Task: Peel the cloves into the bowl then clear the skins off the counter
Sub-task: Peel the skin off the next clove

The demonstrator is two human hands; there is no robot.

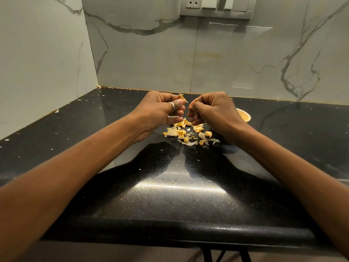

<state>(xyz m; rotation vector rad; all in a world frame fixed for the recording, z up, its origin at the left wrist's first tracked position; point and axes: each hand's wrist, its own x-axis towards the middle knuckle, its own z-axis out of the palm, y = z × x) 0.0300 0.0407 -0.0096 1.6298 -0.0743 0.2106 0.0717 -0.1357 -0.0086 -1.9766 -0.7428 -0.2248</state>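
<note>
My left hand [162, 108], with a ring on the thumb, pinches a garlic clove [182, 97] whose papery skin sticks out above the fingers. My right hand [213, 108] is curled close beside it and pinches a bit of skin [191, 107] at its fingertips. Both hands hover above a loose pile of garlic skins and cloves [188, 134] on the black counter [170, 186]. A small cream bowl [244, 115] stands behind my right wrist, mostly hidden by it.
Marble walls close the counter at the back and left, forming a corner. A switch and socket panel [217, 6] hangs high on the back wall. Small white skin flakes [56, 111] lie scattered along the left side of the counter. The rounded front edge [170, 231] is near me.
</note>
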